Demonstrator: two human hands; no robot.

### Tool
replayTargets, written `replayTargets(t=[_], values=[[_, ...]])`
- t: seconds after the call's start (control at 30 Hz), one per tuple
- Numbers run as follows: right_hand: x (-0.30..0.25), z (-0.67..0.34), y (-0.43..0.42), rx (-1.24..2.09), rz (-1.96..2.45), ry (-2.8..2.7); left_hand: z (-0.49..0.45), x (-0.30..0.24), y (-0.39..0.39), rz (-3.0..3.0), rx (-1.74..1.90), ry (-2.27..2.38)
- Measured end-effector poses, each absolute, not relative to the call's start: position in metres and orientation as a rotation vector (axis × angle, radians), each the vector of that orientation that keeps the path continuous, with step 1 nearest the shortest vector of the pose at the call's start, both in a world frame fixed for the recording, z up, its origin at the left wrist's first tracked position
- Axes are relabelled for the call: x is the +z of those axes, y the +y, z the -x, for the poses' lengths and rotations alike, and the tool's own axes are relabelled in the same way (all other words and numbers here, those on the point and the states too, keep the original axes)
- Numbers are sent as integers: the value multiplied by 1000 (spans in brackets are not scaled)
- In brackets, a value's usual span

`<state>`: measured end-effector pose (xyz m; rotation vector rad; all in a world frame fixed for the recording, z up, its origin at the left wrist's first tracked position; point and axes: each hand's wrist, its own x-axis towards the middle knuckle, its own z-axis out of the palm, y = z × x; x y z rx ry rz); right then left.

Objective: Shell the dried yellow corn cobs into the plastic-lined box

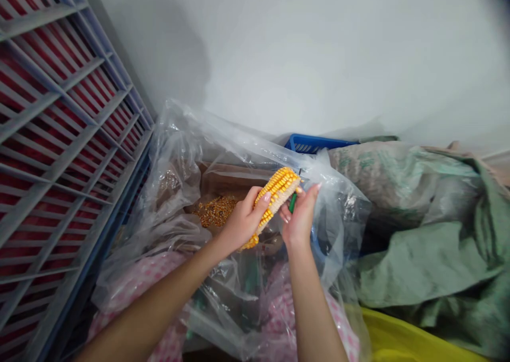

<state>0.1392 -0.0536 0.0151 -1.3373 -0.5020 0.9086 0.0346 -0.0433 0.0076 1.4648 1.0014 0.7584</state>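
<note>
My left hand [243, 219] grips an ear of yellow corn [278, 196] around its lower half. Part of the cob is stripped to pale bare rows on the side facing my right hand [299, 218]. That hand holds a small green-handled tool [292, 203] against the cob, and most of the tool is hidden by my fingers. Below the hands, a heap of loose corn kernels [215, 211] lies inside a clear plastic bag [235, 154] lining a cardboard box [231, 178].
A blue-grey metal rack [59, 139] with red behind it stands to the left. Green woven sacks [418, 218] are piled on the right, above a yellow plastic tub [398, 341]. A blue crate [314, 144] sits behind the bag, against a white wall [319, 48]. Pink checked fabric [139, 287] lies below.
</note>
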Motion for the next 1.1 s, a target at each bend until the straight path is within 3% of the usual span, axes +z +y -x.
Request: replayTargets(t=[0.1, 0.43, 0.73, 1.1], values=[[22, -142, -54, 1004, 1238, -422, -29, 12, -41, -1616, 717, 1027], [12, -151, -56, 652, 1536, -485, -28, 17, -43, -1700, 645, 963], [11, -154, -61, 549, 1571, -535, -20, 25, -35, -1785, 518, 882], [18, -165, -58, 904, 1577, -479, -21, 22, -33, -1777, 511, 883]])
